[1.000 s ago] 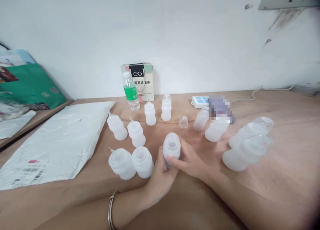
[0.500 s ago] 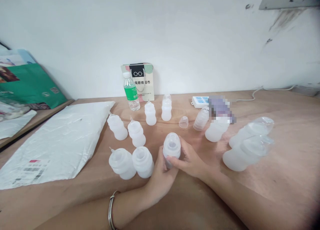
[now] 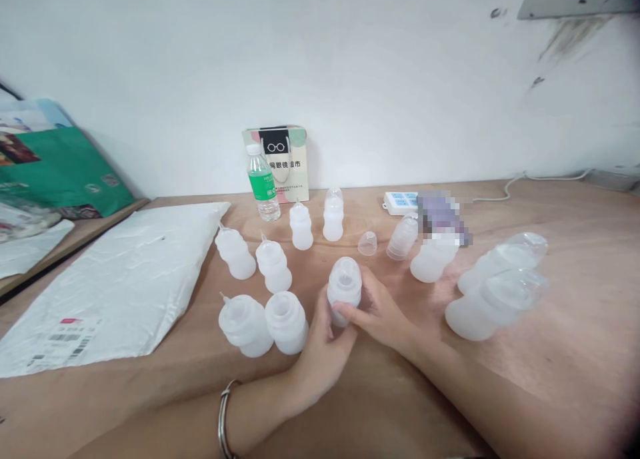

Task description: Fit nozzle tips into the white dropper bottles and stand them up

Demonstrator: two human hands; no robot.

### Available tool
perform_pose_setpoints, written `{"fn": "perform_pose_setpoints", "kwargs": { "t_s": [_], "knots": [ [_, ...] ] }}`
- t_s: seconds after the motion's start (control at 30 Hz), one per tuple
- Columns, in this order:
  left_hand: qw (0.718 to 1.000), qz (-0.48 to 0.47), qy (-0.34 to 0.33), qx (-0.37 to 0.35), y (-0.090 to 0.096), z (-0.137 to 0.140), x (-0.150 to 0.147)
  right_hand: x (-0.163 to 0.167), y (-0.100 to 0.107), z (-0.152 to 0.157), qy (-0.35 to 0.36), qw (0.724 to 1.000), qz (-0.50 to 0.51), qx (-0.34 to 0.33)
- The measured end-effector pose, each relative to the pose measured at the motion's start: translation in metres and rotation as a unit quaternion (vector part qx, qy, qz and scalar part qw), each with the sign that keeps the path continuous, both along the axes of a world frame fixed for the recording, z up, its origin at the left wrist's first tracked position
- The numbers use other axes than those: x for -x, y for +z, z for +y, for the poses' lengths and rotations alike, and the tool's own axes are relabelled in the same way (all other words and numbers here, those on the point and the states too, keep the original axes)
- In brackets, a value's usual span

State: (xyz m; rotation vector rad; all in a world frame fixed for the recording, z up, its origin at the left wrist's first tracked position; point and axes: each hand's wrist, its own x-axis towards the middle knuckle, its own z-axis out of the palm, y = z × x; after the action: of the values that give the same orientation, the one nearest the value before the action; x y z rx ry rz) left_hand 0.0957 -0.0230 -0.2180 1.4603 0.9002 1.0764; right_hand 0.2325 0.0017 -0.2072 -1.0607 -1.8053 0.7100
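Note:
Between my hands stands a frosted white baby bottle (image 3: 345,287) with a clear dome cap on top. My left hand (image 3: 325,352) is wrapped round its lower left side. On its right side my right hand (image 3: 377,309) grips it, thumb across the front. Left of my hands are two bottles close together: an uncapped one (image 3: 286,322) and one with a thin pointed tip (image 3: 245,326). Farther back stand more tipped bottles (image 3: 274,266) and a capped bottle (image 3: 333,216). A loose clear cap (image 3: 367,244) rests on the table behind the held bottle.
Capped bottles (image 3: 493,306) stand at the right, near a power strip (image 3: 400,204) and a blurred purple item (image 3: 443,214). A white plastic mailer (image 3: 115,279) covers the left side. A water bottle (image 3: 263,186) and paper bag (image 3: 295,172) stand by the wall.
The held bottle and both hands have shifted very slightly up and away from me. My right thumb sits a little higher in view. The other bottles have stayed put.

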Motion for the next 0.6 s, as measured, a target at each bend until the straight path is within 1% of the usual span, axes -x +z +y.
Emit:
{"fn": "perform_pose_setpoints", "kwargs": {
  "t_s": [0.1,0.17,0.23,0.43,0.6],
  "knots": [
    [1.000,0.019,0.005,-0.010,-0.002,0.001,0.001,0.002,-0.002,0.009,-0.071,0.997,-0.002,-0.013],
    [0.999,0.039,0.007,-0.001,-0.003,0.001,0.001,0.003,-0.004,0.017,-0.127,0.992,-0.014,-0.017],
    [0.999,0.052,0.006,0.012,-0.003,0.000,0.002,0.005,-0.006,0.027,-0.166,0.986,-0.028,-0.020],
    [0.998,0.064,-0.006,0.017,-0.005,0.000,0.003,0.014,-0.008,0.063,-0.205,0.978,-0.030,-0.009],
    [0.998,0.063,-0.010,0.024,-0.010,0.000,0.005,0.019,-0.012,0.097,-0.249,0.968,-0.015,-0.026]
  ]
}}
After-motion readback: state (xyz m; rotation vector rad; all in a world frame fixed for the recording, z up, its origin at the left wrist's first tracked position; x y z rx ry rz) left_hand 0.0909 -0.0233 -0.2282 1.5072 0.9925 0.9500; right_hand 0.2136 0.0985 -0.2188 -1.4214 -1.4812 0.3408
